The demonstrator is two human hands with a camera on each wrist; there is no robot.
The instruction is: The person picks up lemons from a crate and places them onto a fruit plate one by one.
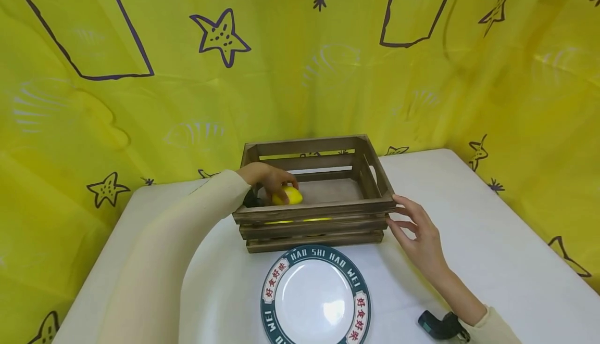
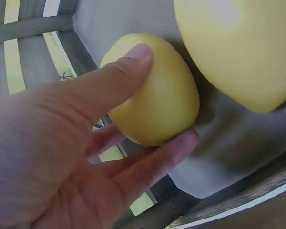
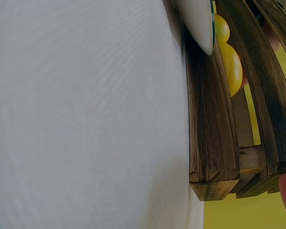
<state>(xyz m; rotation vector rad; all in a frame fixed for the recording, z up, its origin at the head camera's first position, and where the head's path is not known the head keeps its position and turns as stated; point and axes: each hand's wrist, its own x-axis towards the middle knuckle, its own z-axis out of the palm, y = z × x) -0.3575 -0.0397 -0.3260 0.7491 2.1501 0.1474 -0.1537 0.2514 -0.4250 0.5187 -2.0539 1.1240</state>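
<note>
Left hand [image 1: 275, 178] has a yellow fruit [image 2: 164, 93] pinched inside the wooden crate [image 1: 314, 212]; right hand [image 1: 422, 237] touches the crate's corner, can't tell if it's gripping. Fruit's probably light, firm, slightly slippery, so I'd grab its fat middle.

Fruit [image 2: 169, 90]: were ylw
Crate [image 1: 314, 209]: was brn, grained
Plate [image 1: 311, 294]: was wht, dk grn rim [image 1: 316, 252], red chars [image 1: 276, 280]
Backdrop [image 1: 281, 99]: was ylw w/ dk stars [image 1: 221, 37]

The sleeves [image 1: 154, 250] are plain cream; the wrist-worn devices [image 1: 442, 327] are black.
</note>
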